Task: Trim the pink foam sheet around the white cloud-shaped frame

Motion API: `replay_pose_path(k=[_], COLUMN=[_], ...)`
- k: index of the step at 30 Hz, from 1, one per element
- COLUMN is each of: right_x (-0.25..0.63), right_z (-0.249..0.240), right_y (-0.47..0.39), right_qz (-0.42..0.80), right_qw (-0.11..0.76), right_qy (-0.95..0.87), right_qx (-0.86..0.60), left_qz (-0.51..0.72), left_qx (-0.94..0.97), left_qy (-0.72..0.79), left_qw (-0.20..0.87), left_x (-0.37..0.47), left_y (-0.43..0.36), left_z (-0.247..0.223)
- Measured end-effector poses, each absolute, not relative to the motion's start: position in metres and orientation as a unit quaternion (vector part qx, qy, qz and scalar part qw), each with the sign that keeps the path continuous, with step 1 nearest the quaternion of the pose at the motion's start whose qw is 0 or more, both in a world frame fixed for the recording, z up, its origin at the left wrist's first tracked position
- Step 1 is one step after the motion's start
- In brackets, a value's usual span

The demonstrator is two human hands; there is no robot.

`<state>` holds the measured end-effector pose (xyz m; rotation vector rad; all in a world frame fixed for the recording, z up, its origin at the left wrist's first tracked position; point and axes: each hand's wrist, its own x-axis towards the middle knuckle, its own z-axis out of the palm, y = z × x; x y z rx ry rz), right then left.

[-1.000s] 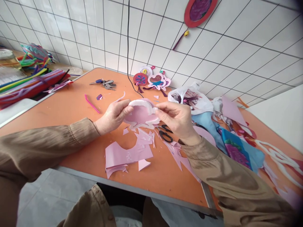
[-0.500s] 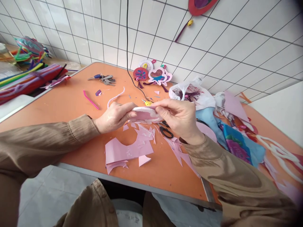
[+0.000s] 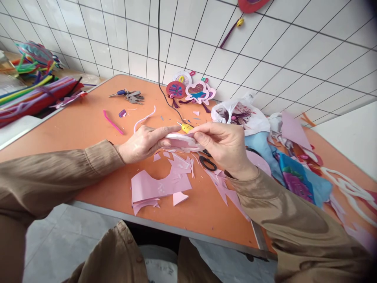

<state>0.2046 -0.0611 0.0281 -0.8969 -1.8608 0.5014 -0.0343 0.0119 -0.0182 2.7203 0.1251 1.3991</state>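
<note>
Between my hands, a little above the table, is a pink paper craft piece [image 3: 183, 142] with a white padded rim, seen nearly edge-on. My left hand [image 3: 144, 144] grips its left end, thumb below and fingers on top. At the right end my right hand [image 3: 225, 146] pinches the upper edge between thumb and fingertips. Just behind the piece lies a yellow glue gun [image 3: 186, 127] with a metal tip, partly hidden. Black-handled scissors [image 3: 207, 162] rest under my right hand, their blades covered. Cut pink paper scraps [image 3: 159, 184] lie in front of the piece.
A key bunch [image 3: 134, 96], a pink stick [image 3: 113, 122] and a lilac pipe cleaner [image 3: 144, 118] lie at the back left. Tasselled ornaments [image 3: 196, 91] lean near the tiled wall. A white plastic bag [image 3: 256, 118] and blue fabric [image 3: 319, 186] crowd the right side. A black cord [image 3: 159, 47] hangs down.
The view has shifted very slightly. Both hands keep hold of the pink piece, which appears tipped a bit flatter, and slightly more of the yellow glue gun shows.
</note>
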Motion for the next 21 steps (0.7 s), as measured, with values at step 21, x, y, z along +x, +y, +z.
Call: replay_pose_path(k=[21], right_x=[0.196], right_z=[0.017], right_y=[-0.062], right_qz=[0.196], right_qw=[0.511], right_qy=[-0.739], right_qx=[-0.392], left_qz=[0.412], left_qx=[0.895], left_qy=[0.161], left_qw=[0.056], left_x=[-0.034], left_y=[0.008], left_z=[-0.011])
